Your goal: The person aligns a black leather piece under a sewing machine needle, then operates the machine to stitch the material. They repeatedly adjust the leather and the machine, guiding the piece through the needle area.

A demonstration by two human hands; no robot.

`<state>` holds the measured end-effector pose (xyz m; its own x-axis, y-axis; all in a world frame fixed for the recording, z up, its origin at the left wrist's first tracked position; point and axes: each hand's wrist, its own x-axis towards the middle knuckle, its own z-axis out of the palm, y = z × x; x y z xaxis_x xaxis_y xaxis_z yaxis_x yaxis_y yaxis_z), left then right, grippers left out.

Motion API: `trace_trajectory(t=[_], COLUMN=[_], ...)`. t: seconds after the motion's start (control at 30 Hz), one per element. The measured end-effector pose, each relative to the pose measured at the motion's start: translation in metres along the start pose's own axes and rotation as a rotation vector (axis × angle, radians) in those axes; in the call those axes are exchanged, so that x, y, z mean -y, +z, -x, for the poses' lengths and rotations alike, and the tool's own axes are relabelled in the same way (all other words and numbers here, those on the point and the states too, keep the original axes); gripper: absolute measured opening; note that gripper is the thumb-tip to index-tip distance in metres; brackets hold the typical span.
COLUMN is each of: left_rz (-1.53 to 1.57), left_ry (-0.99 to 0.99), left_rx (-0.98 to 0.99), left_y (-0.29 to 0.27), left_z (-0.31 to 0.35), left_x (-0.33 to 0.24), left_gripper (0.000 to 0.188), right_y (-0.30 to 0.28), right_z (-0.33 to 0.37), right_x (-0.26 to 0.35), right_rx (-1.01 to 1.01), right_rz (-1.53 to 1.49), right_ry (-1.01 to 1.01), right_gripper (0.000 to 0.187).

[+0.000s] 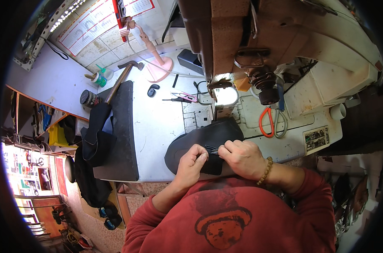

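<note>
A flat black piece of material (187,143) with a rounded outline lies on the white sewing table, in front of the sewing machine's needle area. My left hand (191,162) is over its near edge, thumb and fingers pinched together; whatever they hold is too small to make out. Closed beside it, my right hand (244,158) grips a small dark metal tool (211,149) with a forked tip that looks like thread snips. The tip points toward my left hand, above the black piece.
The sewing machine (259,38) towers ahead. Orange-and-grey-handled scissors (268,123) lie right of its needle area. To the left are a hammer (119,82), a black mat (121,139), a dark jar (89,98), a pink stand (159,71) and a black earbud-like object (153,90).
</note>
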<state>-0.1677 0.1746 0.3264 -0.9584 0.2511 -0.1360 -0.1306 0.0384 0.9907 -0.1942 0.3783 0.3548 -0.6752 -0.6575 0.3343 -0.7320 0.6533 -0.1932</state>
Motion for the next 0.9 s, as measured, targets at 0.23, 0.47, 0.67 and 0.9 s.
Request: trace_trajectory(t=[0.23, 0.47, 0.67, 0.9], left_rz=[-0.069, 0.020, -0.485, -0.893], left_ry=[0.054, 0.114, 0.101, 0.402], left_rx=[-0.001, -0.166, -0.228, 0.340], left_y=[0.004, -0.017, -0.071, -0.025], left_z=[0.001, -0.002, -0.042, -0.021], left_x=[0.003, -0.016, 0.002, -0.039], left_gripper=[0.009, 0.007, 0.058, 0.025], right_y=[0.002, 0.001, -0.006, -0.028], right_z=[-0.004, -0.004, -0.009, -0.020], right_x=[0.005, -0.002, -0.018, -0.011], right_rx=[0.034, -0.015, -0.270, -0.282], right_rz=[0.045, -0.050, -0.252, -0.487], right_ry=[0.015, 0.055, 0.118, 0.006], right_gripper=[0.005, 0.009, 0.029, 0.036])
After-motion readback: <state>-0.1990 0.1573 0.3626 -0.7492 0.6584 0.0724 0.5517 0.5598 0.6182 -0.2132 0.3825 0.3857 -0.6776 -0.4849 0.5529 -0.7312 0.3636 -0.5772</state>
